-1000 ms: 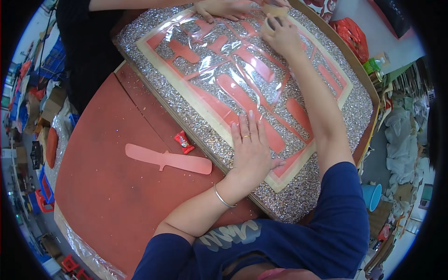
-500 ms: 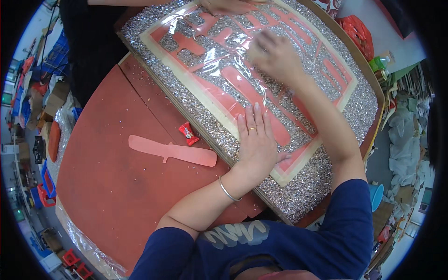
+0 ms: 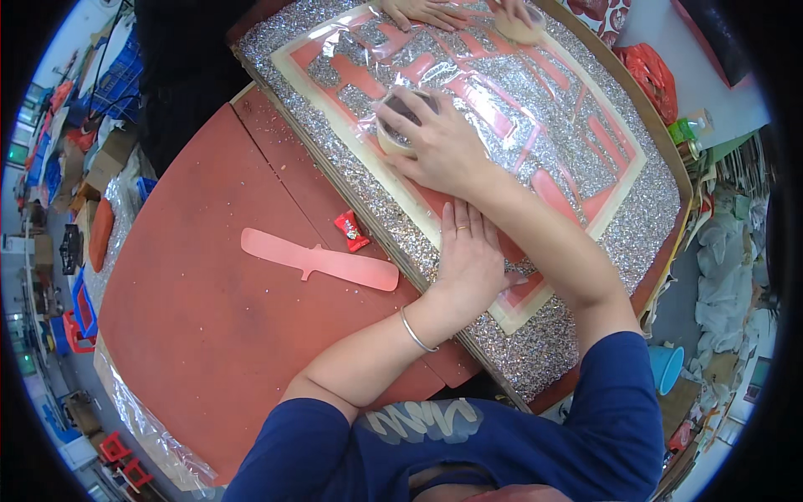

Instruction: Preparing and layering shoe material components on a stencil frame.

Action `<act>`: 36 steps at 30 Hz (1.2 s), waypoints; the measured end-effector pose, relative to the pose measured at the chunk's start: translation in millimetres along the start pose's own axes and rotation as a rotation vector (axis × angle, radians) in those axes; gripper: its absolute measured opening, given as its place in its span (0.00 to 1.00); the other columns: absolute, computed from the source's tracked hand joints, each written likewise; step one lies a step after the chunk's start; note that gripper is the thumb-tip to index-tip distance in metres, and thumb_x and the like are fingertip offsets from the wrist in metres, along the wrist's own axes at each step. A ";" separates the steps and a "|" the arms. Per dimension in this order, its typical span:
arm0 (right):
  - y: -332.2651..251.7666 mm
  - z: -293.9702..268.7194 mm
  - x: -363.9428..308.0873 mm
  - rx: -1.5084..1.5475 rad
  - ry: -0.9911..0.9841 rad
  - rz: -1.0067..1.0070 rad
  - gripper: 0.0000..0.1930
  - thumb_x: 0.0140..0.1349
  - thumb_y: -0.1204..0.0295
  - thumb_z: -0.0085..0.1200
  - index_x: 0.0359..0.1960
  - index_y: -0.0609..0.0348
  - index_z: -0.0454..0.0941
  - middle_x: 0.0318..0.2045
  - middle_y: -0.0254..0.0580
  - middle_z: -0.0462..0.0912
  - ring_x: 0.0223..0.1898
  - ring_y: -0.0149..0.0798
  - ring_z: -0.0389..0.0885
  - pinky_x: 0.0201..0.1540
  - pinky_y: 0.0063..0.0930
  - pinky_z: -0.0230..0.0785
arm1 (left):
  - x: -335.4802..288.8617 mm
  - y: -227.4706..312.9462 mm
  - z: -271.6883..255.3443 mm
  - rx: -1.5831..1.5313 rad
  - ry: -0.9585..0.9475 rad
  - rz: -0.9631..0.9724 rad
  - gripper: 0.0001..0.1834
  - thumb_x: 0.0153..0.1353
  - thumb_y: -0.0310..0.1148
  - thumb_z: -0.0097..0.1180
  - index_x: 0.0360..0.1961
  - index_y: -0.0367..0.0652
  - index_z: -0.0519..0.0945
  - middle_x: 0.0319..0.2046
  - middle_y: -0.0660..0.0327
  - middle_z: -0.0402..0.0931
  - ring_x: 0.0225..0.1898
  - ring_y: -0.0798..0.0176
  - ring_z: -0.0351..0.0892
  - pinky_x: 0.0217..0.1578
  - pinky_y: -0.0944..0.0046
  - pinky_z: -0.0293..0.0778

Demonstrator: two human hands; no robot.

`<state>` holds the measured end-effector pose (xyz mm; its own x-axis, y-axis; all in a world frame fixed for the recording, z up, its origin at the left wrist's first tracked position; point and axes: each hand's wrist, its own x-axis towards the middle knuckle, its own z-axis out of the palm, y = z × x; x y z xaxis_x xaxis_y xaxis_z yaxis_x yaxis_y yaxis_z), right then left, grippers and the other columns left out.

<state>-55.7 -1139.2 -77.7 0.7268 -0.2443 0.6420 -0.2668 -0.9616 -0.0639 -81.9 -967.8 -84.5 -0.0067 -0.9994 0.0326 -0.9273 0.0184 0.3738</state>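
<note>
A clear plastic film (image 3: 468, 92) with pink cut-out shapes and a cream tape border lies over a glittery silver board (image 3: 544, 368). My right hand (image 3: 452, 151) is closed around a roll of tape (image 3: 389, 140), held against the film left of its middle. Near the film's front corner, my left hand (image 3: 470, 259) rests flat with fingers stretched out, partly under my right forearm. Across the board another person's hand (image 3: 425, 12) lies on the film. That person's other hand (image 3: 512, 10) grips a cream roll (image 3: 520, 29) at the far edge.
On the reddish-brown table (image 3: 192, 360) to the left lie a pink paddle-shaped piece (image 3: 322, 261) and a small red wrapped packet (image 3: 351, 230). A raised brown edge (image 3: 669, 142) runs along the board's right side. A blue bucket (image 3: 666, 368) stands on the floor at right.
My right hand has swept left and slightly nearer across the film, and the roll in it now shows clearly. My left hand stays flat. The other person's hands have come further into view.
</note>
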 end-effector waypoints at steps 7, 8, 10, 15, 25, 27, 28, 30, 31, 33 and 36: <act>10.4 10.3 -3.2 -0.157 -0.133 -0.086 0.21 0.49 0.61 0.59 0.48 0.43 0.76 0.53 0.38 0.73 0.53 0.51 0.70 0.49 0.45 0.69 | -1.9 -0.1 1.2 -0.009 0.002 0.013 0.62 0.44 0.64 0.60 0.62 0.17 0.52 0.63 0.28 0.48 0.68 0.31 0.42 0.66 0.40 0.40; 0.7 7.9 -8.2 -0.071 -0.176 0.058 0.26 0.49 0.61 0.59 0.53 0.41 0.73 0.56 0.35 0.70 0.52 0.57 0.69 0.47 0.45 0.71 | -1.8 -0.1 2.1 0.023 0.016 0.014 0.61 0.44 0.64 0.60 0.62 0.17 0.53 0.63 0.28 0.48 0.68 0.31 0.42 0.66 0.39 0.40; -1.4 7.7 -9.1 -0.162 -0.102 0.216 0.27 0.48 0.61 0.60 0.54 0.40 0.72 0.57 0.36 0.69 0.52 0.58 0.69 0.48 0.46 0.71 | -1.4 -1.2 3.6 -0.021 -0.007 0.018 0.60 0.44 0.63 0.60 0.61 0.17 0.54 0.63 0.27 0.49 0.68 0.30 0.43 0.66 0.38 0.40; -19.5 10.0 0.6 0.048 -0.155 -0.049 0.30 0.48 0.57 0.61 0.57 0.39 0.70 0.58 0.36 0.68 0.50 0.58 0.70 0.44 0.51 0.72 | -1.4 -3.4 8.0 -0.025 0.102 0.056 0.58 0.45 0.62 0.60 0.60 0.17 0.58 0.61 0.28 0.52 0.66 0.26 0.45 0.64 0.34 0.43; 17.3 -21.3 -27.0 -0.088 -0.244 0.181 0.26 0.53 0.62 0.57 0.56 0.44 0.71 0.54 0.39 0.72 0.54 0.49 0.71 0.46 0.44 0.73 | -1.1 -5.5 4.6 -0.043 0.047 0.060 0.57 0.47 0.62 0.59 0.60 0.17 0.57 0.62 0.28 0.51 0.66 0.27 0.44 0.64 0.37 0.44; 59.9 -65.0 -38.8 -0.358 -0.287 0.297 0.25 0.52 0.62 0.58 0.54 0.48 0.72 0.54 0.43 0.73 0.55 0.45 0.71 0.51 0.40 0.69 | -1.9 -4.9 3.5 -0.024 0.033 0.044 0.58 0.48 0.64 0.58 0.61 0.17 0.55 0.64 0.27 0.47 0.68 0.30 0.41 0.66 0.40 0.38; 70.7 -74.5 -48.5 -0.542 -0.288 0.332 0.25 0.52 0.62 0.58 0.54 0.49 0.73 0.54 0.45 0.73 0.55 0.44 0.71 0.52 0.40 0.68 | -1.9 -4.2 2.9 -0.021 0.012 0.032 0.60 0.48 0.65 0.56 0.62 0.18 0.54 0.64 0.27 0.45 0.69 0.33 0.40 0.67 0.41 0.35; 82.7 -93.2 -70.8 -0.521 -0.277 0.293 0.25 0.53 0.62 0.58 0.54 0.53 0.73 0.55 0.46 0.72 0.56 0.45 0.71 0.56 0.40 0.64 | -1.7 -4.0 2.0 -0.015 0.000 0.037 0.60 0.48 0.66 0.56 0.62 0.18 0.55 0.64 0.27 0.46 0.69 0.33 0.40 0.67 0.41 0.36; 80.7 -101.9 -83.5 -0.474 -0.370 0.367 0.25 0.53 0.63 0.58 0.54 0.55 0.72 0.56 0.47 0.72 0.56 0.47 0.71 0.58 0.40 0.62 | -0.9 -4.3 1.8 -0.004 -0.006 0.028 0.59 0.48 0.66 0.56 0.62 0.18 0.55 0.64 0.27 0.46 0.69 0.33 0.40 0.67 0.41 0.37; 35.9 -119.7 -135.2 -0.190 -0.333 0.052 0.27 0.53 0.64 0.57 0.56 0.58 0.70 0.59 0.47 0.70 0.57 0.49 0.70 0.59 0.43 0.61 | -0.9 -4.5 1.9 0.002 -0.007 0.037 0.60 0.47 0.66 0.56 0.62 0.18 0.55 0.64 0.27 0.46 0.69 0.33 0.41 0.67 0.41 0.37; 20.9 -149.2 -183.5 -0.221 -0.423 0.185 0.27 0.53 0.64 0.56 0.56 0.58 0.70 0.60 0.47 0.68 0.58 0.51 0.68 0.60 0.45 0.59 | -1.9 -4.3 2.4 0.009 -0.018 0.042 0.60 0.47 0.66 0.56 0.62 0.18 0.54 0.64 0.28 0.46 0.69 0.33 0.41 0.67 0.41 0.38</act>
<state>-289.1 -1095.8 -82.8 0.8348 -0.4814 0.2670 -0.5098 -0.8591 0.0449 -78.8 -966.1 -88.4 -0.0529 -0.9981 0.0313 -0.9292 0.0607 0.3645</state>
